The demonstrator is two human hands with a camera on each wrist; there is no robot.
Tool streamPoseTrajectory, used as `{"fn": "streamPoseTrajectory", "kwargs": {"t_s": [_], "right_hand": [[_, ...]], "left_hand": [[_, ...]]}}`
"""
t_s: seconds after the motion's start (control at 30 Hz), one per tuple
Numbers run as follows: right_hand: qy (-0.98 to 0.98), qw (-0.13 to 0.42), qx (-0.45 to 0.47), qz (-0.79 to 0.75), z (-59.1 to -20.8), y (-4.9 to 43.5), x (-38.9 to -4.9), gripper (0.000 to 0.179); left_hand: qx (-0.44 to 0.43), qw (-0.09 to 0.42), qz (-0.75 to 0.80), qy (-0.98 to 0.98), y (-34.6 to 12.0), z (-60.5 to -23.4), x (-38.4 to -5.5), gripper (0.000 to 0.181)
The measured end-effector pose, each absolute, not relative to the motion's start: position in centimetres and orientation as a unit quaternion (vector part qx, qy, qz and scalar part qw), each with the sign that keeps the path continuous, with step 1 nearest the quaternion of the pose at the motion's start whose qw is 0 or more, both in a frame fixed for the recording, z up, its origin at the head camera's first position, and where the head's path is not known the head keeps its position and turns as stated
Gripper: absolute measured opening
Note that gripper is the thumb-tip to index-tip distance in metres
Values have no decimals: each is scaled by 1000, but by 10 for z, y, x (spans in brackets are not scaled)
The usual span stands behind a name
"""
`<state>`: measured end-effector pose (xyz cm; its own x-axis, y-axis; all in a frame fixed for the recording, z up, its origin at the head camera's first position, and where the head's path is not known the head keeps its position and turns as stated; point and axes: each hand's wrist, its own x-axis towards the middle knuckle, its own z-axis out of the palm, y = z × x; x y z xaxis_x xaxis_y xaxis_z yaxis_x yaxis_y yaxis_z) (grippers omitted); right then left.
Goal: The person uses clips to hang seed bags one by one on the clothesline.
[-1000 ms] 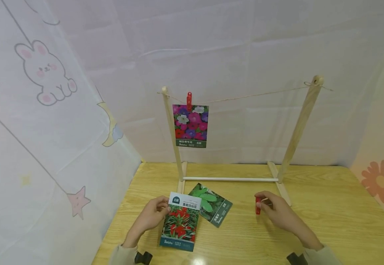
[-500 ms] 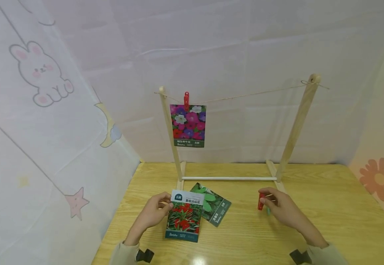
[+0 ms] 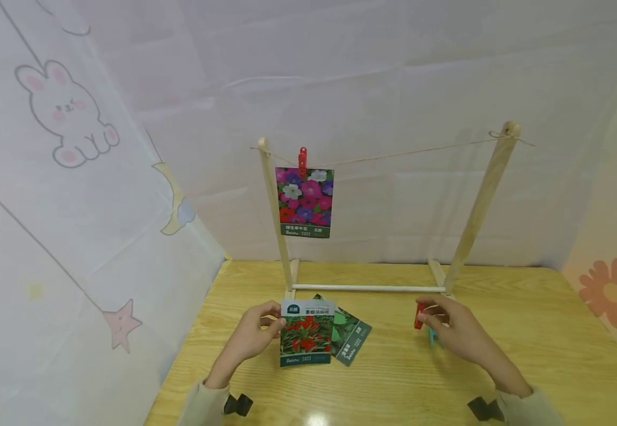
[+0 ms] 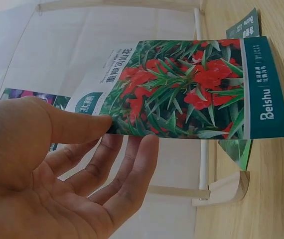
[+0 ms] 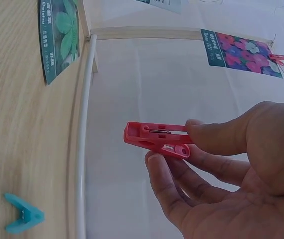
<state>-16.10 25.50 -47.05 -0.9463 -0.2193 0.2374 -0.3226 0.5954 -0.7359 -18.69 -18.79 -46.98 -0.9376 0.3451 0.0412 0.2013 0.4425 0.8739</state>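
Note:
My left hand (image 3: pixel 259 331) pinches a seed packet (image 4: pixel 182 89) with red flowers by its left edge, thumb in front and fingers behind. The packet is raised, its face tilted up in the head view. In my right hand (image 3: pixel 454 331) is a red clothespin (image 5: pixel 157 137), pinched at its handle end between thumb and fingers. A teal clothespin (image 5: pixel 25 214) lies on the table below that hand. Behind the held packet, a green-leaf seed packet (image 3: pixel 353 340) lies on the table, partly covered. A petunia seed packet (image 3: pixel 305 204) hangs on the string, clipped by another red clothespin (image 3: pixel 302 160).
A wooden frame stands at the table's back, with two posts (image 3: pixel 478 213), a white bottom bar (image 3: pixel 369 288) and a thin string (image 3: pixel 404 153) tied between the post tops. Printed cloth (image 3: pixel 372 77) closes off the back and sides. The wooden table (image 3: pixel 377 390) lies in front.
My left hand has lifted the red-flower packet up and slightly right, covering more of the leaf packet. My right hand has risen slightly with the red clothespin, and the teal clothespin has come into view.

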Motion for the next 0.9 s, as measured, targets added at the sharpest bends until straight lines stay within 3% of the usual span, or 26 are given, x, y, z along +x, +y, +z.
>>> {"fn": "streamPoseTrajectory", "kwargs": {"t_s": [0.67,0.9], "right_hand": [[-901,88,161,392,-433,255,-171,37],[-893,108,162,407,-421,255,-172,32]], "left_hand": [[177,49,522,833,-157,-459,-199,15],[194,47,515,834,-145,-455,-202,22]]}}
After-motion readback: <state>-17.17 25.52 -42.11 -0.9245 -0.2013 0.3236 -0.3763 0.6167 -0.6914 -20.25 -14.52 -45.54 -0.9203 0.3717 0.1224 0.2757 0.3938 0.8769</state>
